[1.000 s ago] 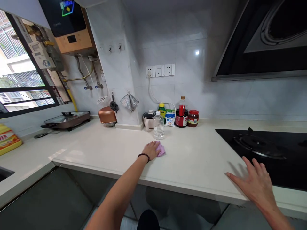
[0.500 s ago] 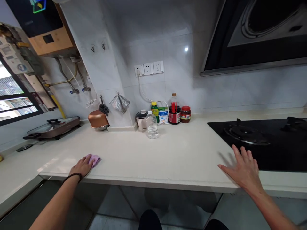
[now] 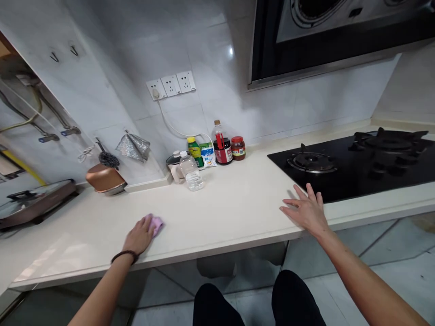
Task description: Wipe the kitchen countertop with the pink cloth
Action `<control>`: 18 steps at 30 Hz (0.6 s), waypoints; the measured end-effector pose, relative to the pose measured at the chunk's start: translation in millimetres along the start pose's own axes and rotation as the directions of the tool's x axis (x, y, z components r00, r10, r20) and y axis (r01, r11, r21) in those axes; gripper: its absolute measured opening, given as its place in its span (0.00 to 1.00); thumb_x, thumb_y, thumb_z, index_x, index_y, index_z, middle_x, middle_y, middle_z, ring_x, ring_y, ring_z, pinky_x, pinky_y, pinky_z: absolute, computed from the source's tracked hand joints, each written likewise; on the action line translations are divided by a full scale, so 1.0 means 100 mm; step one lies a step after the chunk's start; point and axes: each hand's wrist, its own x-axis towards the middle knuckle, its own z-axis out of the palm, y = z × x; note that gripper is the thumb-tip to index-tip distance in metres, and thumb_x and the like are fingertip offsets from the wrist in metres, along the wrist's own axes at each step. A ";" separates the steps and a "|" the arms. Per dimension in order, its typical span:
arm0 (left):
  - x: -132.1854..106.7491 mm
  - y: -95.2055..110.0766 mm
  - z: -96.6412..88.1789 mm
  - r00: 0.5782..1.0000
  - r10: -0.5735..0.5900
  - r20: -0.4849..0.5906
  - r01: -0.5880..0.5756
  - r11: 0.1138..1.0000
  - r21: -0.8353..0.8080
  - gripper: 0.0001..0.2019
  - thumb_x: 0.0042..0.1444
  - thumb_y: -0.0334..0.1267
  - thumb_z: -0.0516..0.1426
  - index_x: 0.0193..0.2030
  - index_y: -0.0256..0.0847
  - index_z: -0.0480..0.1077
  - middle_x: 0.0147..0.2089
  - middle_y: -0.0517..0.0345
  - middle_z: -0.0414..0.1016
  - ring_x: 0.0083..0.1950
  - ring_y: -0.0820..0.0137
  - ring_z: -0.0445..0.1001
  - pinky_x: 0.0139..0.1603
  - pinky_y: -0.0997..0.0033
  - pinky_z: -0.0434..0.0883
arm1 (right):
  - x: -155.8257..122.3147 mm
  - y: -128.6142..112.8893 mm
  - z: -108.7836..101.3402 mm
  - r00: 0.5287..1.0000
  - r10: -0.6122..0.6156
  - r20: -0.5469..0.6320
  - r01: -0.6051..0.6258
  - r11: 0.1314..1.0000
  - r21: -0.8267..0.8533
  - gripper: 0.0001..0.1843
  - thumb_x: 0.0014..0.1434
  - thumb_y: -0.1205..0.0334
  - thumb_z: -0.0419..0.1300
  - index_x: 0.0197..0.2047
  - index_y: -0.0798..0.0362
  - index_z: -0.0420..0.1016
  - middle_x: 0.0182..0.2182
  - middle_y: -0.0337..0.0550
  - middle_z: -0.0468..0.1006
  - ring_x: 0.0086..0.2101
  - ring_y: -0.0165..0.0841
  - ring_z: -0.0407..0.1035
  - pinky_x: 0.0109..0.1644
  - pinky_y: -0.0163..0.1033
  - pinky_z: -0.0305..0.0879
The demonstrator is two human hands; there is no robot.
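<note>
My left hand (image 3: 138,235), with a dark beaded bracelet at the wrist, presses a folded pink cloth (image 3: 156,225) onto the white countertop (image 3: 217,213). The cloth shows beyond my fingertips; the rest lies hidden under the hand. Over to the right, my right hand (image 3: 308,210) has its fingers spread and holds nothing. It is by the front left corner of the black gas stove (image 3: 343,185), over the counter's front part. Whether its fingers touch the surface I cannot tell.
Against the wall stand a clear plastic bottle (image 3: 192,172), a small lidded pot (image 3: 175,168), a yellow-green bottle (image 3: 195,150), a white packet (image 3: 208,156) and a red-lidded jar (image 3: 238,148). A copper-coloured pot (image 3: 104,178) and an electric pan (image 3: 37,199) sit left. The range hood (image 3: 326,50) hangs above.
My view has turned to the right. My left hand has slid the cloth rightward along the counter, towards the clear bottle. My right hand stays spread beside the stove, its fingers slightly rearranged.
</note>
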 end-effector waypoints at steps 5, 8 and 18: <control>0.00 1.44 -0.19 0.943 0.331 -0.020 -0.331 0.934 -0.136 0.32 0.72 0.48 0.40 0.79 0.37 0.51 0.79 0.44 0.53 0.78 0.55 0.54 0.76 0.53 0.55 | 0.01 0.01 -0.01 1.000 0.004 0.011 -0.004 1.000 -0.013 0.23 0.61 0.37 0.60 0.48 0.41 0.86 0.73 0.38 0.58 0.74 0.56 0.34 0.75 0.69 0.33; -0.05 2.11 -0.27 0.870 0.489 -0.063 -0.491 0.852 -0.179 0.32 0.72 0.50 0.41 0.79 0.39 0.51 0.80 0.44 0.52 0.78 0.53 0.53 0.75 0.51 0.55 | 0.01 -0.01 -0.03 1.000 0.020 0.024 -0.020 1.000 -0.024 0.23 0.61 0.37 0.60 0.49 0.40 0.86 0.74 0.38 0.57 0.74 0.55 0.33 0.75 0.69 0.32; -0.06 1.84 -0.32 0.837 0.541 -0.085 -0.545 0.808 -0.223 0.33 0.71 0.51 0.42 0.78 0.40 0.54 0.78 0.47 0.57 0.77 0.57 0.57 0.74 0.56 0.57 | 0.00 -0.03 -0.09 0.990 0.090 0.105 -0.087 0.996 -0.036 0.23 0.61 0.36 0.60 0.53 0.36 0.84 0.61 0.38 0.76 0.73 0.54 0.41 0.74 0.71 0.28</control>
